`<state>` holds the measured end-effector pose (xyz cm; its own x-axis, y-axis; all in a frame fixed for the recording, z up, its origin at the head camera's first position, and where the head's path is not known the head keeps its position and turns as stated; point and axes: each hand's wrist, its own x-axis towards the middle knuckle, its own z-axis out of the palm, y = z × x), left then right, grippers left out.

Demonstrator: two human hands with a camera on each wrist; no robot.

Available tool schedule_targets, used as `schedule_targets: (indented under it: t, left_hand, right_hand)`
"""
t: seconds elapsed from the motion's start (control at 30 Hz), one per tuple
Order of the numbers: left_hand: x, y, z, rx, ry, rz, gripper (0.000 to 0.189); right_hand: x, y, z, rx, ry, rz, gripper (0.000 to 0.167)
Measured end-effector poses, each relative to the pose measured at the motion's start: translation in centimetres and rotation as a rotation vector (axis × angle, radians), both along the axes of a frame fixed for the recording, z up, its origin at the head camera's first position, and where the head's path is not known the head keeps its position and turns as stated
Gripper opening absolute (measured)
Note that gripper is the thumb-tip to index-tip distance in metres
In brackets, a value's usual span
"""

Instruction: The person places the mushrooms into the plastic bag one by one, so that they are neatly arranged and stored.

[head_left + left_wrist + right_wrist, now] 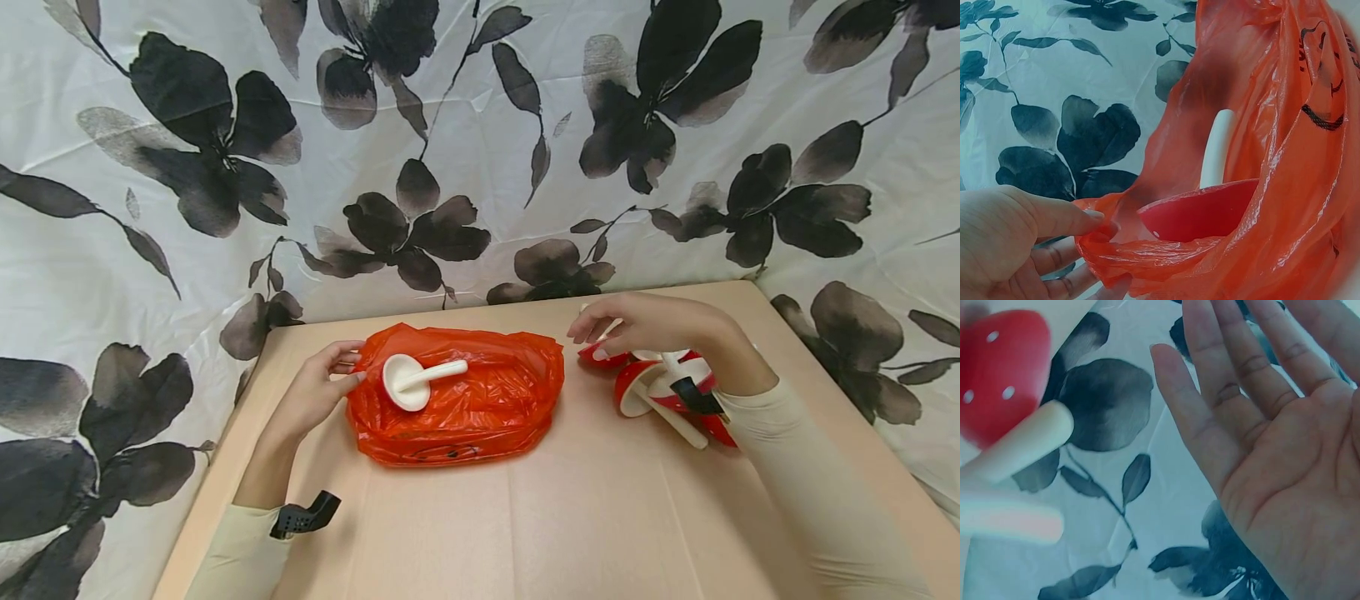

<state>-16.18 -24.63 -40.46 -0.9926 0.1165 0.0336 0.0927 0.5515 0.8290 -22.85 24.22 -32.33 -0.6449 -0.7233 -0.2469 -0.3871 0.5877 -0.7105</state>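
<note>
An orange-red plastic bag [487, 417] lies across the middle of the table, its side edge pinched between the thumb and fingers of my left hand [318, 392]. A toy mushroom [406, 390] rests in the bag's opening, white underside up and stem pointing right. The left wrist view shows its red cap [1200, 215] lying on the plastic. Over on the right, my right hand [648, 321] hovers above several more toy mushrooms [636, 398], its fingers spread and holding nothing. A white-dotted red cap [1007, 372] appears beside the open palm in the right wrist view.
The light wooden table [495, 533] reaches back to a white cloth [525, 208] with dark printed flowers, which also hangs along both sides. Black wrist mounts [306, 514] sit on the sleeves. My right forearm partly covers the mushroom pile.
</note>
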Motion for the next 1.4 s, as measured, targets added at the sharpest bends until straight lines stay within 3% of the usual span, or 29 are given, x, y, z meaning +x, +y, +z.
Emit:
schedule_targets:
  t: [0.53,0.93,1.1,1.4]
  left_hand:
    - [0.2,-0.3,-0.1,-0.009,-0.009,0.007,0.05]
    - [-0.1,-0.5,-0.6,-0.008,-0.016,0.015,0.046]
    - [0.0,-0.5,-0.6,-0.018,-0.015,0.014,0.046]
    - [0.4,-0.3,-0.3,-0.002,-0.011,0.015,0.048]
  right_hand:
    - [0.4,4.7,-0.8,0.041,0.057,-0.081,0.041]
    - [0.4,7.7,-0.9,0.071,0.168,-0.148,0.048]
    - [0.3,8.7,-1.3,0.141,0.228,-0.194,0.049]
    - [-0.2,8.8,-1.6,0.119,0.209,-0.166,0.048]
